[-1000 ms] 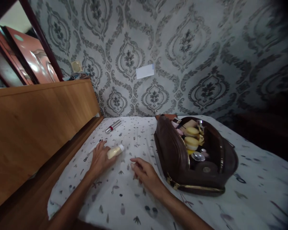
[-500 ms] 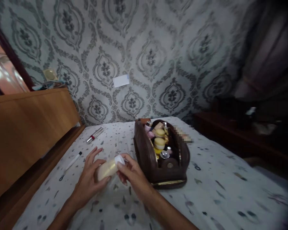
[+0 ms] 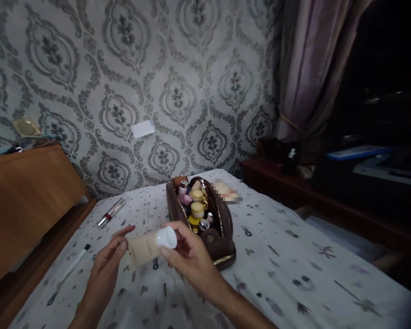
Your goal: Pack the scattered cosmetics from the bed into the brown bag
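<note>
I hold a small cream-coloured tube (image 3: 144, 249) with a white cap (image 3: 167, 237) above the patterned bedsheet (image 3: 277, 283). My left hand (image 3: 107, 264) pinches the tube's lower end between fingers and thumb. My right hand (image 3: 189, 256) grips the white cap end. Just behind my right hand lies an open brown cosmetic bag (image 3: 205, 224), filled with several small jars and bottles.
A silver and red lipstick tube (image 3: 110, 213) and a thin white brush (image 3: 68, 274) lie on the sheet at the left. A wooden headboard (image 3: 23, 205) runs along the left. A dark wooden bench (image 3: 329, 205) and a curtain (image 3: 311, 68) stand at the right.
My left hand picked the tube up off the sheet and my right hand came over to grip its cap. The view has swung to the right, showing the curtain and bench.
</note>
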{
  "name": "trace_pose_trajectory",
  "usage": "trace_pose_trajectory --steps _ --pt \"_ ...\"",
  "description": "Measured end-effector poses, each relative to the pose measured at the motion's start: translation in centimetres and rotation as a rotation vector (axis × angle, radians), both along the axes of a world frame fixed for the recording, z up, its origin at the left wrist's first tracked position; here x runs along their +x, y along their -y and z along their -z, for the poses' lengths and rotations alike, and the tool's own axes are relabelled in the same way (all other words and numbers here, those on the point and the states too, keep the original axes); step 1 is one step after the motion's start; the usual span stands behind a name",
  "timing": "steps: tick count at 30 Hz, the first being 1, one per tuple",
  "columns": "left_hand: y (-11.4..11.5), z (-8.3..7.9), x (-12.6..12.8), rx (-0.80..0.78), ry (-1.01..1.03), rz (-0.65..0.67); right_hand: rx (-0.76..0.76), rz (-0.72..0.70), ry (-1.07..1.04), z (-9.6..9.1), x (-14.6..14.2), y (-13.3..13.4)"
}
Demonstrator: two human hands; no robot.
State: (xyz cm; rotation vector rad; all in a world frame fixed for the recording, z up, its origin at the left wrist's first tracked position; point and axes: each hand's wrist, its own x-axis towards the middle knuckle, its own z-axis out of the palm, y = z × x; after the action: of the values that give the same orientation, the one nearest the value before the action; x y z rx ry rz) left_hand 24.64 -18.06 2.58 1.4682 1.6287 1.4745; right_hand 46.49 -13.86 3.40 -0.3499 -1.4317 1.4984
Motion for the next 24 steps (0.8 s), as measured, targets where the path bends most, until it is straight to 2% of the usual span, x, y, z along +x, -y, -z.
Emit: trace_pose_trajectory --steps 3,8,11,14,19,24 --pt "-0.6 -0.1 0.7 0.023 -0.069 0.008 0.041 0.047 0.01 -0.6 1.6 0.1" --pt "-1.6 0.4 0.9 0.101 -0.232 -0.028 0.071 0.331 -0.031 -3.4 5.7 -0.8" --pt "-2.4 1.7 0.2 0.155 -0.332 -0.077 0.079 0.505 -0.113 -5.1 8.4 -2.2" --pt "-3.2 3.8 -0.6 0.214 -0.415 -0.138 0.114 0.609 -0.126 -6.2 10.4 -3.5" --pt "-3.7 6.8 -1.4 0.272 -0.624 -0.156 0.185 0.651 -0.012 -7.0 11.7 -4.4" --pt "-3.7 7.7 -1.4 0.283 -0.798 -0.09 0.258 0.598 0.071 -6.7 11.3 -5.1"
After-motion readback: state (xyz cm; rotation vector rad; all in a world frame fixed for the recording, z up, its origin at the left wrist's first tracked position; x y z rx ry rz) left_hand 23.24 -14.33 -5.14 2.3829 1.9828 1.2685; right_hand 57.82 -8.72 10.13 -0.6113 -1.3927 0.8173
